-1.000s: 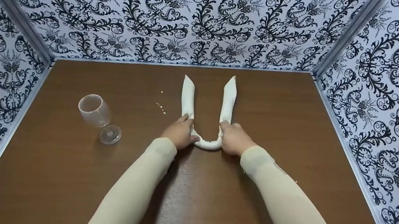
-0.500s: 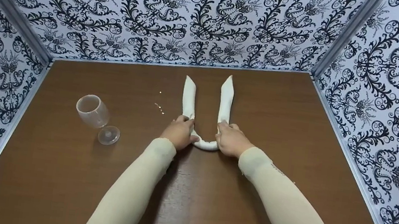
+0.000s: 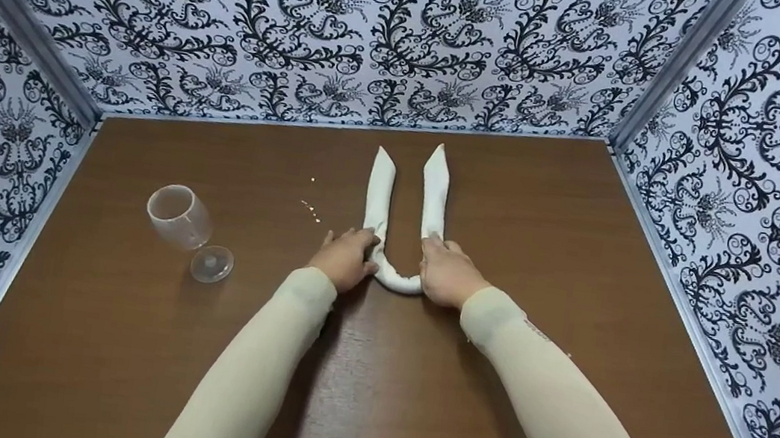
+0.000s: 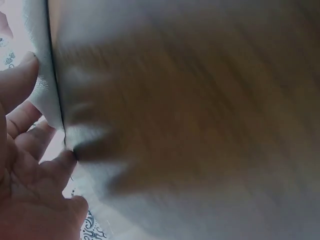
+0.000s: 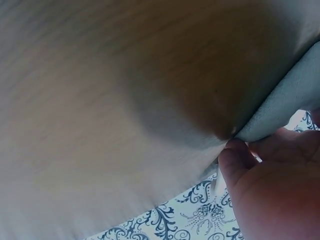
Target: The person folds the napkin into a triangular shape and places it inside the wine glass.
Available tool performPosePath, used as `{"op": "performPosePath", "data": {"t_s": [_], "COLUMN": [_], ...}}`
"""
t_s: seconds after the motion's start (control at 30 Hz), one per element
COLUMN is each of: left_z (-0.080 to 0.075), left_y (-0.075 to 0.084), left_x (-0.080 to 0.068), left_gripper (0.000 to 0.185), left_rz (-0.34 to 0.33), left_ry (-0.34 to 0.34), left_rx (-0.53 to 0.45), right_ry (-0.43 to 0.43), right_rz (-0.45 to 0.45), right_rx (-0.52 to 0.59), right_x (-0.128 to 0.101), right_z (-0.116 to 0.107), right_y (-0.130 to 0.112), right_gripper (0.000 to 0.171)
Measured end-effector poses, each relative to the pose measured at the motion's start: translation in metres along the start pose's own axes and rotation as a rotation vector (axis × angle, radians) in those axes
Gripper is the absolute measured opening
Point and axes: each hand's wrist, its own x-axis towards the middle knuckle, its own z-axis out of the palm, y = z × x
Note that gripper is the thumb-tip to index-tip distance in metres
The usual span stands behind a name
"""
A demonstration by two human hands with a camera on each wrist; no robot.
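Note:
A rolled white napkin [image 3: 381,184] lies on the brown table in a narrow U shape. Its two pointed ends face the far wall and the bend is toward me. On the outer side of its left arm is my left hand [image 3: 343,262], with the fingertips and thumb touching the roll. The left wrist view shows those fingers [image 4: 62,167] spread and lightly bent against the cloth. My right hand [image 3: 452,276] holds the right arm of the roll near the bend. In the right wrist view its fingertips [image 5: 232,162] meet the cloth's edge at the tabletop; part of this grip is hidden.
A clear stemmed glass [image 3: 180,218] stands on the left of the table. Several small pale specks [image 3: 312,209] lie between it and the napkin. Patterned panels [image 3: 354,33] border the table [image 3: 527,207] at the back and both sides.
The two arms of the napkin have drawn closer together. My left hand has let its thumb slip back from inside the bend to the outer side, while the right hand has shifted slightly left.

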Motion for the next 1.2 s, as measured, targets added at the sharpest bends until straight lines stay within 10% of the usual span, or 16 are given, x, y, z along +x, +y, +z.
{"op": "performPosePath", "data": {"t_s": [1.2], "left_z": [0.012], "left_y": [0.035], "left_x": [0.012], "left_gripper": [0.077], "left_rz": [-0.035], "left_ry": [-0.006], "left_rx": [0.015], "right_ry": [-0.018], "right_rz": [-0.087], "right_rx": [-0.078], "right_x": [-0.004], "right_z": [-0.007], "right_y": [-0.012], "right_gripper": [0.057]}}
